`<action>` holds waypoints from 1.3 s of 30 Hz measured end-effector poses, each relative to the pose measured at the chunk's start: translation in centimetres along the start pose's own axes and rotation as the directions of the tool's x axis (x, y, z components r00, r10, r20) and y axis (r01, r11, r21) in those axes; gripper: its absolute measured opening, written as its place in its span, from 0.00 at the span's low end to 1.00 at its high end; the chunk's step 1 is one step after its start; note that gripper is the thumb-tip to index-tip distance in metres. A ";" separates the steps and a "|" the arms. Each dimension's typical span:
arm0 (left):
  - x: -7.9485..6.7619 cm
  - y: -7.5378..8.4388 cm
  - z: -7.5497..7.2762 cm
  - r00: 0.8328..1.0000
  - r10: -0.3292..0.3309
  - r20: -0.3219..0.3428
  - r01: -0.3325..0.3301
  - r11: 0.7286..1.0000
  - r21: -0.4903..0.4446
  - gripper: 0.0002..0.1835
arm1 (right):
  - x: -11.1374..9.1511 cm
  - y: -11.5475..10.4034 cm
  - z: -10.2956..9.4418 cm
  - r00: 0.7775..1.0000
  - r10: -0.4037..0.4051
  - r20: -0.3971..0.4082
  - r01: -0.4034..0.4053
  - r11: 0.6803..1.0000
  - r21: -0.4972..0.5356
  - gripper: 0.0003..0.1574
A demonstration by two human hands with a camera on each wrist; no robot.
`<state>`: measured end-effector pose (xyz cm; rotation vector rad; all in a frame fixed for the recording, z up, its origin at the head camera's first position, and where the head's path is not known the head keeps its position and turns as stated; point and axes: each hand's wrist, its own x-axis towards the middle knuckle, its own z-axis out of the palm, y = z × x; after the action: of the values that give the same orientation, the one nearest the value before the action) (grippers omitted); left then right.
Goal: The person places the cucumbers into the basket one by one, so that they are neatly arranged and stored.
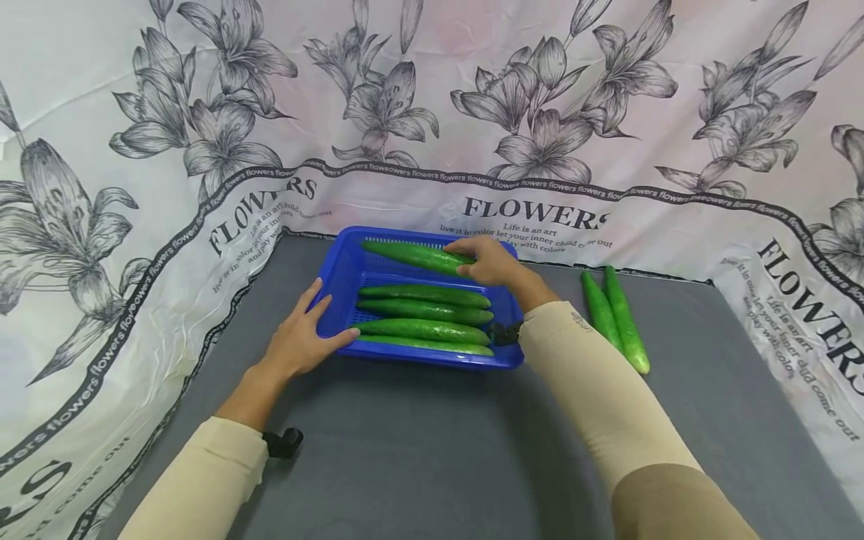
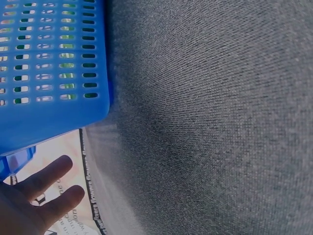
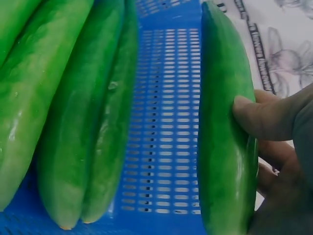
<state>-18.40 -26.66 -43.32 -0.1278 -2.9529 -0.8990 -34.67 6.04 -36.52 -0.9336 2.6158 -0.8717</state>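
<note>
A blue slotted plastic basket [image 1: 432, 361] sits at the back of the table, with several green cucumbers [image 1: 425, 310] lying side by side across it. My right hand [image 1: 491, 260] grips one more cucumber [image 1: 415, 255] by its right part, over the back of the basket. In the right wrist view the thumb presses this cucumber [image 3: 222, 122] from one side, with fingers around the other. My left hand [image 1: 301, 335] is at the basket's left side, fingers spread, thumb by the front left rim. The left wrist view shows two fingers [image 2: 61, 200] extended beside the basket's slotted wall [image 2: 54, 63].
Two cucumbers [image 1: 616, 319] lie together on the grey tabletop [image 1: 418, 450], right of the basket and beyond the right forearm. A white cloth [image 1: 418, 202] printed with flowers and lettering hangs behind the table and along its sides.
</note>
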 end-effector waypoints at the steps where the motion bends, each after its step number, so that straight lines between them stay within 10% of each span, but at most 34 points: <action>1: 0.0 0.0 0.0 1.000 0.000 0.001 0.000 1.000 0.000 0.53 | 0.2 0.1 0.2 1.000 0.013 -0.001 -0.013 1.000 -0.001 0.29; 25: 0.2 -0.3 0.1 1.000 -0.002 -0.012 0.002 1.000 -0.010 0.53 | 3.4 0.8 2.9 0.976 0.198 0.087 -0.185 0.973 -0.142 0.30; 39: 0.2 -0.3 0.2 1.000 -0.006 -0.024 0.006 1.000 -0.011 0.53 | 3.0 1.6 2.6 0.984 0.167 0.061 -0.160 0.981 -0.110 0.27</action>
<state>-18.66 -26.79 -43.69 -0.1084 -2.9283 -0.9111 -36.71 3.95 -39.56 -0.7456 2.6538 -0.6549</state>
